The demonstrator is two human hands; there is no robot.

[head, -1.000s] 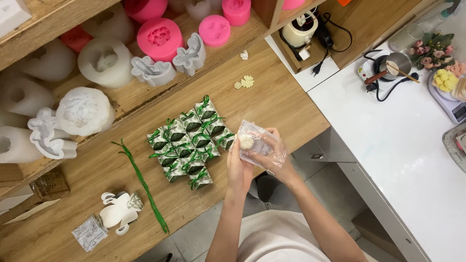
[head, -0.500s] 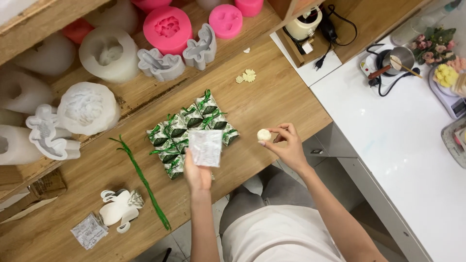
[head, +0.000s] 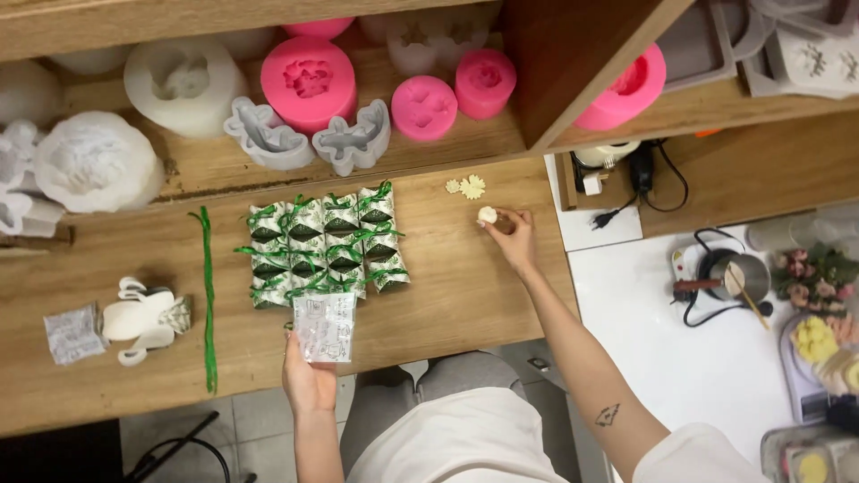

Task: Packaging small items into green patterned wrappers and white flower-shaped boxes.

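Observation:
My left hand (head: 307, 380) holds a small clear printed plastic bag (head: 324, 326) near the front edge of the wooden table (head: 447, 295). My right hand (head: 512, 237) is stretched out to the far right of the table, pinching a small round cream wax piece (head: 487, 215) just above the tabletop. Two small cream flower-shaped pieces (head: 466, 186) lie just beyond it. A cluster of several wrapped packets with green ribbons (head: 322, 243) sits in the middle of the table, just beyond the bag.
Green ribbon strands (head: 208, 295) lie left of the packets, with a white mould (head: 143, 317) and a small sachet (head: 73, 334) further left. Pink moulds (head: 309, 80) and white moulds (head: 353, 141) line the shelf. A white counter (head: 644, 340) at right holds a small pot (head: 729, 279) and flowers (head: 810, 273).
The wax piece came out of the bag; my right hand carried it away to the far right near the flower pieces. My left hand lowered the empty bag toward the table's front edge.

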